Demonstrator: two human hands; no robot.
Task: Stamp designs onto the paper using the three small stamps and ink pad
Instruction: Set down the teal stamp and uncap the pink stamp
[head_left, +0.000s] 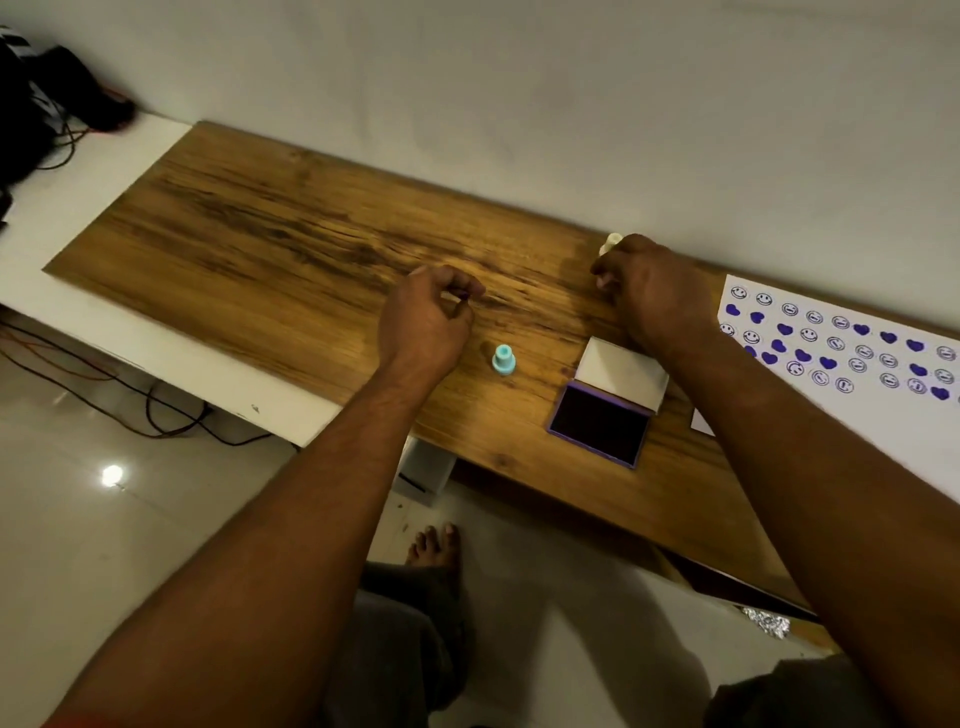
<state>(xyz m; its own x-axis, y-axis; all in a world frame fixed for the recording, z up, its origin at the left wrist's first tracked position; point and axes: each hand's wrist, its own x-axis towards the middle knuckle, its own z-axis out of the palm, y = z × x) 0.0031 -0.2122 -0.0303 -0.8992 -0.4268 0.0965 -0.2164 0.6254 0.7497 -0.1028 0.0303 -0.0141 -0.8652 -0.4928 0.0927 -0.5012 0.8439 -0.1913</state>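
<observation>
Ink pad (597, 423) is sitting open near the table's (260, 234) front edge, blue stamp (504, 359) standing just left. Left hand (426, 317) is hovering curled, can't tell if it's holding anything. Right hand (654, 291) is gripping a white stamp (612, 243) beside the stamped paper (831, 338).

You have two small stamps showing, one light blue stamp (504, 359) and one cream stamp (613, 242). There is one open ink pad (600, 427), one paper (810, 358) with many purple prints, and one table (291, 244). Your left hand (426, 322) and right hand (657, 291) make two.
</observation>
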